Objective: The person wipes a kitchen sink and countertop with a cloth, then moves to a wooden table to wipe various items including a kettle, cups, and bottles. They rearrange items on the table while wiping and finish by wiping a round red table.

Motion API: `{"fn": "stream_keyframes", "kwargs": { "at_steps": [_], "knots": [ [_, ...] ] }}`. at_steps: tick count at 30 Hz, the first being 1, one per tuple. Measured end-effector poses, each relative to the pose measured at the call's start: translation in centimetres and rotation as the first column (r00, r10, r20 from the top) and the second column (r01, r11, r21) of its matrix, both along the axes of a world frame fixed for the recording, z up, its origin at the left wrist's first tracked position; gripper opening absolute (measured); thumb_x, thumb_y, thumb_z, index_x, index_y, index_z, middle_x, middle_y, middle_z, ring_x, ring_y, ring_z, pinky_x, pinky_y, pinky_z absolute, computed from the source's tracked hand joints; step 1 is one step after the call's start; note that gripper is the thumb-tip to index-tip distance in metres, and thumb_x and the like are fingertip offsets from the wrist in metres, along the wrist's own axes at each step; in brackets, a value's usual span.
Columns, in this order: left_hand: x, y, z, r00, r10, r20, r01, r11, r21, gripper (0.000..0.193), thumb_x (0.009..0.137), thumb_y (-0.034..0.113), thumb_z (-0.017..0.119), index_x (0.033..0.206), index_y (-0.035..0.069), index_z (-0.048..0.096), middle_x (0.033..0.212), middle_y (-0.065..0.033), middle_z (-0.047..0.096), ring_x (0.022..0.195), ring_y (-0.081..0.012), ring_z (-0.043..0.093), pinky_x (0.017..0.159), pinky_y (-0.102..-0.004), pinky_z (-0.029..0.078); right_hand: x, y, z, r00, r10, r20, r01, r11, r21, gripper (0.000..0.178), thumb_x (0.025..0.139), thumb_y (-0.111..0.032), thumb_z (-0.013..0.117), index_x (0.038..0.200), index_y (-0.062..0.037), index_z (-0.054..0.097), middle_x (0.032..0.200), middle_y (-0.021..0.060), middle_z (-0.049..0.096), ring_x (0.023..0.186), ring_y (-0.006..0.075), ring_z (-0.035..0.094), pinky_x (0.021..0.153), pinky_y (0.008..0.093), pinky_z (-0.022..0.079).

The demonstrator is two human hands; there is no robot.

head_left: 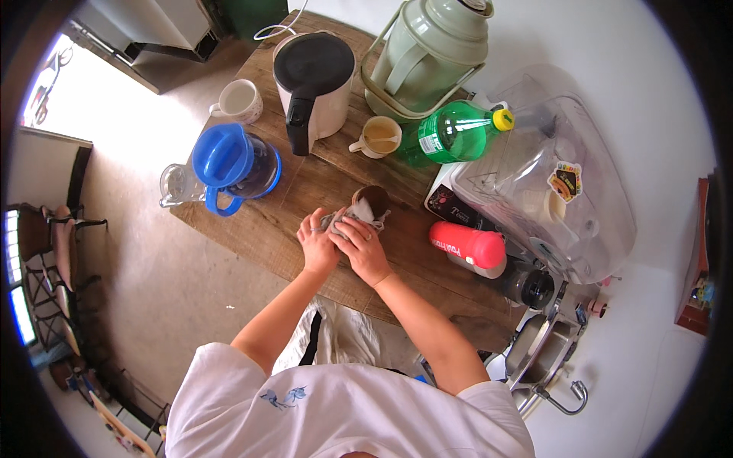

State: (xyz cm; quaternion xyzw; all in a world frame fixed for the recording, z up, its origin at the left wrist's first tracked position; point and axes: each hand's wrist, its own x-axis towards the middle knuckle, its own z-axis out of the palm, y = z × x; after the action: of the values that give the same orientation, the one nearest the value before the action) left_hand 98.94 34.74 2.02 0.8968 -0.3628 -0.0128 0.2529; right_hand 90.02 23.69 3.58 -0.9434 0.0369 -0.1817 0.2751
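Both my hands are together over the wooden table. My left hand and my right hand have their fingers curled round a crumpled greyish-white cloth. Just beyond my fingers is a round brown cup, its mouth partly covered by the cloth. It looks tilted on its side, though the cloth and my fingers hide much of it. I cannot tell whether my left hand also grips the cup.
A blue-lidded pitcher, glass jug, white mug, electric kettle, beige mug and green thermos stand beyond. Rightward are a green bottle, red bottle, dark-lidded bottle, clear plastic bin and sink.
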Motion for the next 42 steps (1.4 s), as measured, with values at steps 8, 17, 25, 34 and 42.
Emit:
{"fn": "stream_keyframes", "kwargs": {
  "at_steps": [8, 17, 25, 34, 42],
  "knots": [
    [1.0, 1.2, 3.7, 0.911, -0.152, -0.383, -0.004, 0.926, -0.378, 0.07, 0.06, -0.017, 0.053, 0.123, 0.013, 0.061, 0.13, -0.0211, 0.041, 0.12, -0.0412, 0.047, 0.106, -0.0428, 0.04, -3.7, 1.7, 3.8, 0.803, -0.595, -0.038, 0.545, 0.708, 0.448, 0.051, 0.084, -0.005, 0.071, 0.132, -0.0046, 0.051, 0.133, 0.0178, 0.048, 0.125, 0.0358, 0.046, 0.103, 0.0425, 0.04],
    [2.6, -7.4, 1.2, 0.554, -0.44, -0.706, -0.325, 0.667, -0.67, 0.066, 0.086, 0.003, 0.06, 0.147, 0.002, 0.035, 0.141, -0.0188, 0.048, 0.131, -0.0293, 0.044, 0.111, -0.0393, 0.034, 0.8, -3.5, -2.9, 0.75, -0.622, -0.225, 0.275, -0.016, 0.961, 0.058, 0.099, -0.018, 0.044, 0.154, -0.0043, 0.03, 0.154, 0.0123, 0.037, 0.135, 0.0234, 0.044, 0.114, 0.0359, 0.032],
    [0.7, -6.3, -2.6, 0.888, -0.198, -0.415, -0.026, 0.88, -0.474, 0.064, 0.084, -0.002, 0.058, 0.145, 0.003, 0.037, 0.143, -0.0234, 0.044, 0.126, -0.0431, 0.049, 0.107, -0.0431, 0.04, 0.9, -1.9, -4.0, 0.79, -0.589, -0.169, 0.531, 0.52, 0.669, 0.068, 0.093, -0.008, 0.054, 0.153, 0.0021, 0.025, 0.152, 0.0238, 0.039, 0.139, 0.038, 0.041, 0.114, 0.0394, 0.033],
    [-2.4, -1.7, -0.7, 0.894, -0.202, -0.4, 0.163, 0.978, -0.131, 0.056, 0.08, -0.002, 0.061, 0.133, 0.001, 0.047, 0.129, -0.0232, 0.053, 0.116, -0.0464, 0.052, 0.097, -0.0481, 0.047, -4.1, 1.3, -2.5, 0.733, -0.586, -0.345, 0.676, 0.577, 0.458, 0.063, 0.086, -0.005, 0.067, 0.144, -0.0037, 0.043, 0.134, 0.0252, 0.055, 0.121, 0.0399, 0.057, 0.101, 0.0423, 0.046],
    [1.5, -3.4, 15.2, 0.899, -0.284, -0.332, 0.102, 0.875, -0.472, 0.046, 0.082, -0.003, 0.06, 0.127, 0.002, 0.052, 0.117, -0.0229, 0.059, 0.112, -0.0459, 0.055, 0.094, -0.0462, 0.046, -1.3, -1.2, 15.4, 0.871, -0.457, 0.179, 0.339, 0.824, 0.454, 0.042, 0.086, 0.001, 0.067, 0.127, -0.0039, 0.057, 0.123, 0.0166, 0.059, 0.116, 0.0344, 0.057, 0.102, 0.0408, 0.045]
  ]
}}
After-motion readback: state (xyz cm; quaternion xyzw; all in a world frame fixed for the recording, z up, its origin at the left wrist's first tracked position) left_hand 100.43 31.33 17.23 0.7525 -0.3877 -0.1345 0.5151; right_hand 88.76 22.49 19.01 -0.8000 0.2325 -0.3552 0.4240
